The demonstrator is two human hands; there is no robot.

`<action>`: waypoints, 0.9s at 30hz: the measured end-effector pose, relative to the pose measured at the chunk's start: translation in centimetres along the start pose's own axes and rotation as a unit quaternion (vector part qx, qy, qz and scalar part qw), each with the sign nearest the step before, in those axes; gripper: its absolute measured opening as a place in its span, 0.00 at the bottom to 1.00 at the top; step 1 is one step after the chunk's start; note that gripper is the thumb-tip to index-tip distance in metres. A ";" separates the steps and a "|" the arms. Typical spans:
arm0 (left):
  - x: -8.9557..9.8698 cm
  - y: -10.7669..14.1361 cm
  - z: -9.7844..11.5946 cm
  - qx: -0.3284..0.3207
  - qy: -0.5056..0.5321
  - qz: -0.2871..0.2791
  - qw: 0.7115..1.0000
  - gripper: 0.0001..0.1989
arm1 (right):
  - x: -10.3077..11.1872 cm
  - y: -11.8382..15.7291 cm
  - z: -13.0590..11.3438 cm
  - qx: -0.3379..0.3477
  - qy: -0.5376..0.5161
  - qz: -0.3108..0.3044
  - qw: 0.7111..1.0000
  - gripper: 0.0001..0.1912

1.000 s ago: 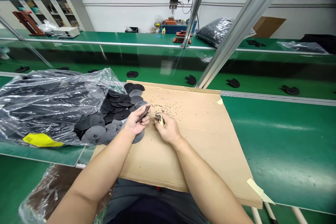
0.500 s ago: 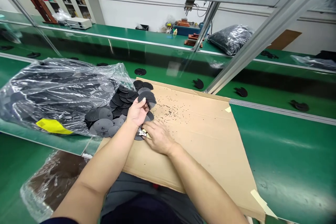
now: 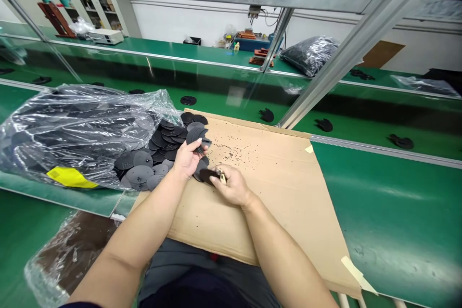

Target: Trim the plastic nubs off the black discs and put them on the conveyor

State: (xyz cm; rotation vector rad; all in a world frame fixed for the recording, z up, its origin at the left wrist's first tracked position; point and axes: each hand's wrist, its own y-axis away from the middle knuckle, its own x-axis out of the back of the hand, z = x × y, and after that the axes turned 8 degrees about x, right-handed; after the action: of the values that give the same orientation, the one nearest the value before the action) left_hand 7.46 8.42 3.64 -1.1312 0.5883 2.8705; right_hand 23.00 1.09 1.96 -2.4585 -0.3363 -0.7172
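My left hand (image 3: 187,158) grips several black discs (image 3: 197,135) in a fanned stack, with the thumb on top. Close by on the right, my right hand (image 3: 231,185) is closed on one black disc (image 3: 207,176) and a small metal tool (image 3: 221,176), mostly hidden by the fingers. Below and beside the left hand lies a pile of loose black discs (image 3: 140,174), spilling from a clear plastic bag (image 3: 83,125) onto the cardboard sheet (image 3: 288,202). Tiny black bits (image 3: 233,154) are scattered on the cardboard beyond my right hand.
Black pieces (image 3: 266,115) lie spaced along the green belt (image 3: 224,101) behind the cardboard. A slanted metal post (image 3: 325,62) rises at the right. An open plastic-lined box (image 3: 68,250) stands low at the left. A filled bag (image 3: 310,55) rests on the far bench.
My right hand has lifted and moved right, now with a disc in its fingers. The discs in my left hand have tilted and spread. The view has shifted slightly.
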 end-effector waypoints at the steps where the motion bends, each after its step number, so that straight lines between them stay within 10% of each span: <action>1: -0.1 0.1 -0.2 -0.003 -0.022 -0.008 1.000 0.12 | 0.2 0.1 0.3 -0.019 -0.018 0.046 0.999 0.06; 9: -0.4 1.1 -2.6 -0.058 -0.206 -0.110 0.971 0.21 | 0.8 -0.2 2.6 -0.107 -0.087 0.293 0.946 0.12; 27: -0.5 1.8 -3.1 -0.079 -0.301 -0.155 0.938 0.19 | 0.7 -0.4 1.9 -0.110 -0.044 0.266 0.957 0.13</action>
State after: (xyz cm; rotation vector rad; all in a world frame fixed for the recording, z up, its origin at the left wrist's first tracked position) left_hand 9.66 5.73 2.49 -0.2594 0.1363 2.7849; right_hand 24.26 2.58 1.16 -2.6178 0.3873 -0.4298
